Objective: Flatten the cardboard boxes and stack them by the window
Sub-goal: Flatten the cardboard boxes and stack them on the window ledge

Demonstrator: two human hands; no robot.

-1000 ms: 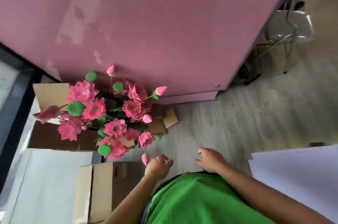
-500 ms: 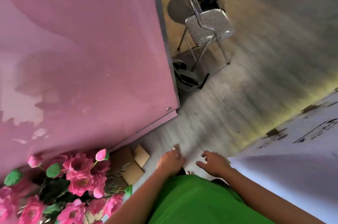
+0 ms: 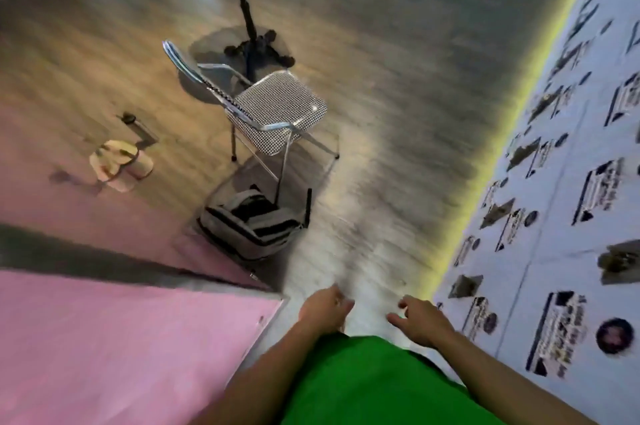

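Floor [image 3: 398,112] fills view now; flowers and boxes gone. Chair [image 3: 277,105] nearer middle. Left hand [image 3: 323,308], right hand [image 3: 420,320] loose, holding nothing.

A metal folding chair [image 3: 277,109] stands on the wooden floor [image 3: 398,43]; a grey bag [image 3: 249,223] lies beside a pink panel [image 3: 104,348].

Both hands hang in front of a green shirt [image 3: 363,379], holding nothing: the left hand [image 3: 323,310] and right hand [image 3: 420,320] have loosely curled fingers. Ahead, 1 metal chair [image 3: 273,109] stands over a bag [image 3: 252,223], beside a pink panel [image 3: 114,345].
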